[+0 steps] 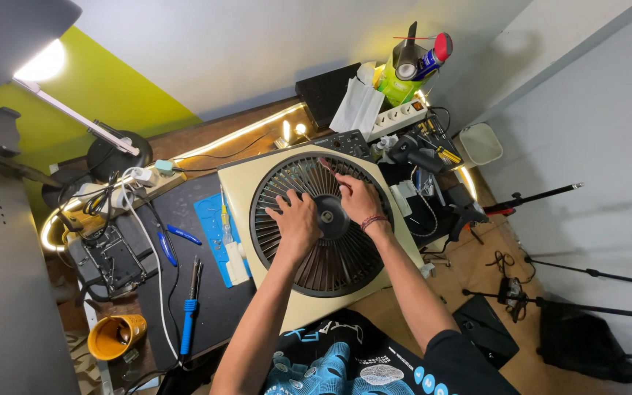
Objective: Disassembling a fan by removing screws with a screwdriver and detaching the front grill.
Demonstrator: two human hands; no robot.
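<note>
A square cream box fan (237,183) lies flat on the workbench with its round black grille (330,267) facing up. My left hand (295,221) rests on the grille left of the centre hub (326,216), fingers spread and pressing on the ribs. My right hand (356,196), with a red string bracelet on the wrist, sits on the grille just right of and above the hub, fingers curled onto the ribs. Neither hand holds a loose object.
Left of the fan lie a blue mat (210,219) with small bottles, blue-handled pliers (166,247), a blue screwdriver (188,322), and a yellow cup (115,336). A desk lamp (74,121) stands far left. A power strip (398,117), spray can (433,55) and tools crowd the back right.
</note>
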